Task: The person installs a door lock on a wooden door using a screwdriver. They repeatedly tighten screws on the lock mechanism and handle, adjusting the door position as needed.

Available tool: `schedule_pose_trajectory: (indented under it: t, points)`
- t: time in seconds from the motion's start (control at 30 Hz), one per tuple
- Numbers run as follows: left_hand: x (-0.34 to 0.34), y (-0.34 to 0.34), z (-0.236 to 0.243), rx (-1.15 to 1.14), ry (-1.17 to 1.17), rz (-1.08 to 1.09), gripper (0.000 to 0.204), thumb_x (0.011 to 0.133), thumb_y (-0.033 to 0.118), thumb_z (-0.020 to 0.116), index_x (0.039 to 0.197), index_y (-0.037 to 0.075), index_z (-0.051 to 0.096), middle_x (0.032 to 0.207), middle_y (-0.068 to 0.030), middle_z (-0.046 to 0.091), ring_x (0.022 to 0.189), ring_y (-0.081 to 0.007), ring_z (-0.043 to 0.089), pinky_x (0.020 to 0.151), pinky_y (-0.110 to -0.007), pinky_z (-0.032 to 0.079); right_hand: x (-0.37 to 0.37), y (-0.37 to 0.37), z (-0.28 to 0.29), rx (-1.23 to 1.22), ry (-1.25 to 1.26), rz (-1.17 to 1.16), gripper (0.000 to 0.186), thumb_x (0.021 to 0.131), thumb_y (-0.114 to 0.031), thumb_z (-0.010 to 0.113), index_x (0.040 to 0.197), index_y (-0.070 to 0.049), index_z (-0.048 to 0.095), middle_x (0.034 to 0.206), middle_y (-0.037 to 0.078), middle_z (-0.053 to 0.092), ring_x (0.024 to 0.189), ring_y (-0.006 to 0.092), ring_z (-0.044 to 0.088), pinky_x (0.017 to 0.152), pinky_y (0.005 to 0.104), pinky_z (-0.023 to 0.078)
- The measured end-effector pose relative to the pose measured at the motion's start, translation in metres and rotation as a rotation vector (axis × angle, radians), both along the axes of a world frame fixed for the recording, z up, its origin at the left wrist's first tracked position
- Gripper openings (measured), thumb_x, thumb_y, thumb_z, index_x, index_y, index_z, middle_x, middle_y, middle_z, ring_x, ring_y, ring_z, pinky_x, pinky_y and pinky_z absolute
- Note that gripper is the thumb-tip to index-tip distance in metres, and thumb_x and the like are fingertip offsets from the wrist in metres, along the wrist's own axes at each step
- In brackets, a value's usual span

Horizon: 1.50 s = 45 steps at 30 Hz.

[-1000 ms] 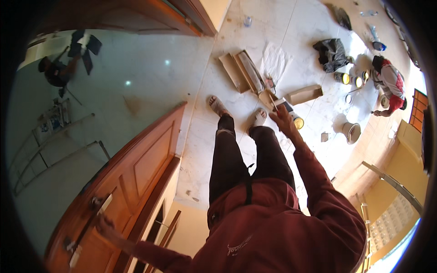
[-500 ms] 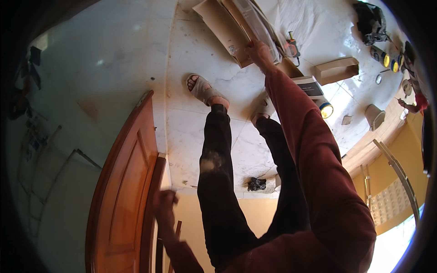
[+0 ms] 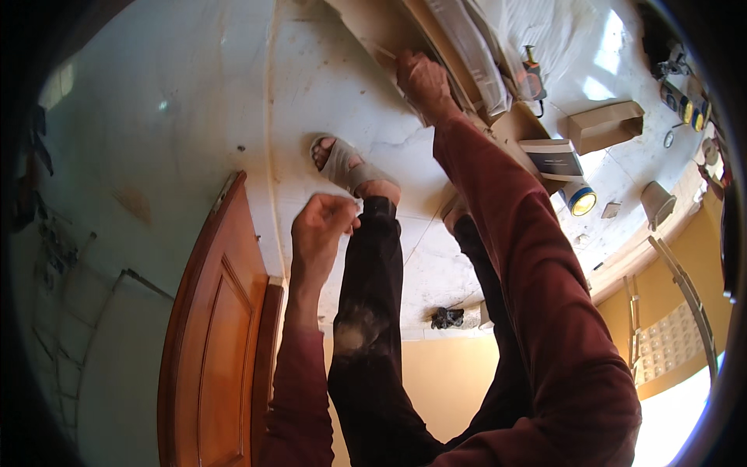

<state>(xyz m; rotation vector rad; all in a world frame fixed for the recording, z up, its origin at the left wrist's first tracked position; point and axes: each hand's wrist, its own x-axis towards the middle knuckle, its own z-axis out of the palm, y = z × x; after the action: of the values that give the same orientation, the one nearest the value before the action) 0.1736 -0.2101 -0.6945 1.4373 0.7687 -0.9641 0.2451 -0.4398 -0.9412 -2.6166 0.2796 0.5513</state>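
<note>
My left hand (image 3: 325,226) is raised in front of my shin, fingers closed on a small white thing (image 3: 359,206) that I cannot make out clearly. My right hand (image 3: 422,82) reaches into a long open cardboard box (image 3: 373,31), fingers curled down in it, what they grip hidden. Beside it lies long, clear plastic wrapping (image 3: 475,54) over cardboard. To the right are an orange-and-black tool (image 3: 531,78), a dark-and-white carton (image 3: 548,158) and an empty cardboard tray (image 3: 603,124).
An open wooden door (image 3: 214,327) stands at my left. Paint cans (image 3: 580,198), a bucket (image 3: 657,205) and a black plastic bag (image 3: 447,317) are on the tiled floor (image 3: 194,140). At the right edge a co-worker's arm (image 3: 708,175) shows.
My left hand has left the door and moved up to in front of my shin, fingers closed. My right hand has moved forward into the cardboard box as my view tilted down.
</note>
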Motion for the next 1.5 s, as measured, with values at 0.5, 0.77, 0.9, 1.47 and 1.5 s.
schedule_pose_trajectory:
  t: [0.5,0.77,0.9,1.47,1.5]
  points:
    - [0.066,-0.140,-0.061,-0.014,-0.331,-0.125,0.035,0.092,0.034,0.069,0.110,0.003,0.068,0.087,-0.0021,0.067,0.076,-0.0117,0.062,0.068,-0.025,0.048,-0.048,-0.104,0.237,0.950,0.358,-0.633,0.019,0.086,-0.020,0.069,0.090,-0.002,0.064,0.078,0.006,0.066,0.068,0.0110,0.063,0.058,0.0258,0.048]
    - [-0.002,-0.097,0.192,-0.319,-0.300,-0.074,0.021,0.093,0.021,0.069,0.096,0.000,0.073,0.083,-0.0020,0.069,0.073,-0.0064,0.059,0.066,-0.022,0.047,-0.064,-0.068,0.451,1.238,0.521,-0.460,0.023,0.084,-0.011,0.072,0.089,-0.006,0.051,0.072,0.003,0.056,0.060,0.0105,0.054,0.052,0.0249,0.041]
    - [-0.047,-0.071,0.314,-0.367,-0.307,0.229,0.022,0.098,0.021,0.064,0.102,-0.001,0.064,0.089,-0.0040,0.066,0.075,-0.0113,0.064,0.072,-0.026,0.054,-0.082,-0.037,0.579,1.287,0.587,-0.358,0.027,0.093,-0.022,0.070,0.099,-0.004,0.051,0.074,0.003,0.058,0.060,0.0115,0.058,0.053,0.0247,0.046]
    - [-0.239,0.138,0.592,-0.486,-0.685,1.034,0.017,0.094,0.022,0.069,0.098,0.006,0.063,0.086,-0.0065,0.067,0.073,-0.0154,0.063,0.066,-0.029,0.052,-0.245,0.075,0.874,0.981,0.237,0.194,0.043,0.100,-0.025,0.058,0.136,-0.005,0.049,0.077,0.004,0.060,0.053,0.0101,0.053,0.046,0.0265,0.044]
    - [-0.237,0.154,0.596,-0.553,-0.786,0.990,0.017,0.094,0.021,0.069,0.099,0.006,0.063,0.087,-0.0064,0.068,0.072,-0.0152,0.062,0.066,-0.029,0.052,-0.252,0.096,0.891,0.919,0.103,0.291,0.043,0.100,-0.027,0.057,0.136,-0.005,0.051,0.081,0.004,0.060,0.058,0.0102,0.053,0.051,0.0272,0.044]
